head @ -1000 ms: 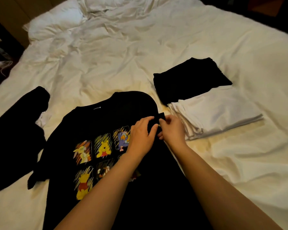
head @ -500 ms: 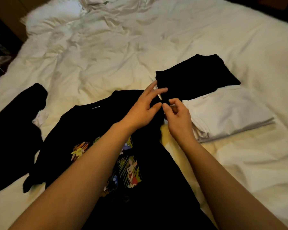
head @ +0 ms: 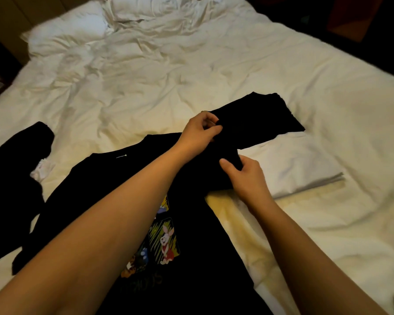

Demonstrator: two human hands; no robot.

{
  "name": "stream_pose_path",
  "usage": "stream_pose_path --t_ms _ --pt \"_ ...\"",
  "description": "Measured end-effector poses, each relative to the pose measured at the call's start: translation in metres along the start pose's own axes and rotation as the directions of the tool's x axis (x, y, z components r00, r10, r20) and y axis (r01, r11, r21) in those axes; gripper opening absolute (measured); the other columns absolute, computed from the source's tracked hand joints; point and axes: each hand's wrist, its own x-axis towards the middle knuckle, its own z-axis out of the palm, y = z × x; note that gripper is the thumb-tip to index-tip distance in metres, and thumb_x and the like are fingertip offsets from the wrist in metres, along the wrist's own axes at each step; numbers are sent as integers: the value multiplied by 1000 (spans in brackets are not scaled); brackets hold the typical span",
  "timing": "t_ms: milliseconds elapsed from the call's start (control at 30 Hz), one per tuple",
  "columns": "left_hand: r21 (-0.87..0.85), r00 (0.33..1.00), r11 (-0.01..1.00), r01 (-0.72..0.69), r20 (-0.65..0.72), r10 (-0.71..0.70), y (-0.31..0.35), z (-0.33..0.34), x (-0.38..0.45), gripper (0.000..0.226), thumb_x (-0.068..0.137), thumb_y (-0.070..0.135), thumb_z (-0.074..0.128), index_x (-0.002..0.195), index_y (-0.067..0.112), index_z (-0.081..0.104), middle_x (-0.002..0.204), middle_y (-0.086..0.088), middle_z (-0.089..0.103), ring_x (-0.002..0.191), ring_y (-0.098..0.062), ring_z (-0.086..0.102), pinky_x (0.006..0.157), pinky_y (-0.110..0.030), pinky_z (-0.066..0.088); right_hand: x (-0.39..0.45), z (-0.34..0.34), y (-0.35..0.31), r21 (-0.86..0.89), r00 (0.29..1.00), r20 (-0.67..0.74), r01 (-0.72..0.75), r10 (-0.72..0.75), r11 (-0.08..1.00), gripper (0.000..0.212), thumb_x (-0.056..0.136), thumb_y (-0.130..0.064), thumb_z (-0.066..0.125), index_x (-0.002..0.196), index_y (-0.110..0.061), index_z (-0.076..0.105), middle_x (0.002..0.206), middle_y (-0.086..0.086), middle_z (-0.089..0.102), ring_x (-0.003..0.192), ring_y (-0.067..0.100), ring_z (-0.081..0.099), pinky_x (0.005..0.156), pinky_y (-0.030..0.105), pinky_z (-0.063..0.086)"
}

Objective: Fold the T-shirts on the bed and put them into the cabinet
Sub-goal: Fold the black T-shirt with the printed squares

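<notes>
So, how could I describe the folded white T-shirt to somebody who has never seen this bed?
Start from the large bed with the crumpled white sheet. On its right half, next to the right hand, lie two folded garments that touch each other. The folded white T-shirt is the nearer one; the folded black T-shirt behind it is dark, and only these two are folded.

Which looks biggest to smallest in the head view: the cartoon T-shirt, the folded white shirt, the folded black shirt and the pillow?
1. Cartoon T-shirt, clearly largest, though nearest the camera.
2. Folded white shirt, folded black shirt and pillow: too close to rank. Hands and sleeve cover part of the black one, and the pillow lies farthest away.
</notes>
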Motion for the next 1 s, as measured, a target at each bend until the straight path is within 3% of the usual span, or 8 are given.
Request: stream_pose_path --t_ms 133,200,333,467,700,867,933,1000 --pt "-78 1000 997 29 3 -29 15 17 7 8 94 9 66 95 15 60 86 0 62 75 -8 62 65 -19 54 -5 -21 -4 -101 972 -225 40 -62 994 23 94 -26 63 86 -5 69 76 7 69 75 23 66 69 45 52" --pt "-130 999 991 45 2 -45 23 20 12 9 94 8 66 93 15 61 86 1 62 74 -7 62 63 -19 53 -5 -28 -8 -122 966 -248 43 -72 992 23 93 -25 64 84 -4 68 74 8 69 74 24 65 66 41 51" --pt "-248 990 959 138 71 -124 34 22 25 9 93 5 66 90 13 64 87 -2 65 78 -11 63 66 -22 54 -5 -33 -18 -157 959 -268 50 -91 986 28 97 -27 61 72 -14 58 62 -4 57 57 4 54 48 15 36" --pt "-324 975 921 218 108 -193 43 28 34 15 91 2 64 84 15 63 85 -2 63 77 -13 63 64 -23 55 -9 -33 -20 -154 940 -329 36 -86 987 46 102 -32 51 62 -12 41 52 -4 37 47 9 36 45 21 26" --pt "-334 970 911 242 114 -216 50 10 32 24 89 -7 50 78 12 60 79 -5 61 72 -15 60 66 -22 53 -15 -19 -27 -245 917 -351 108 -192 964 32 101 -28 53 78 -8 61 66 2 58 61 15 52 56 33 41" --pt "-544 969 803 244 107 -222 39 -34 14 24 88 1 38 74 7 57 65 -4 58 66 -19 55 68 -27 46 -17 14 -49 -336 920 -231 230 -317 913 26 101 -28 54 87 -9 66 77 4 63 71 20 58 65 41 46" --pt "-631 967 738 241 91 -238 28 -56 7 21 93 15 46 78 7 58 68 -6 60 69 -22 58 73 -31 49 -19 37 -54 -393 913 -188 269 -363 879 25 100 -28 55 89 -8 65 81 7 65 76 25 59 66 41 45" --pt "-606 962 755 250 64 -266 14 -78 -3 18 94 25 59 83 11 60 73 -7 63 68 -19 61 70 -29 51 -22 65 -55 -489 920 -88 295 -383 821 26 99 -31 55 87 -9 63 82 9 64 79 29 60 64 39 39"
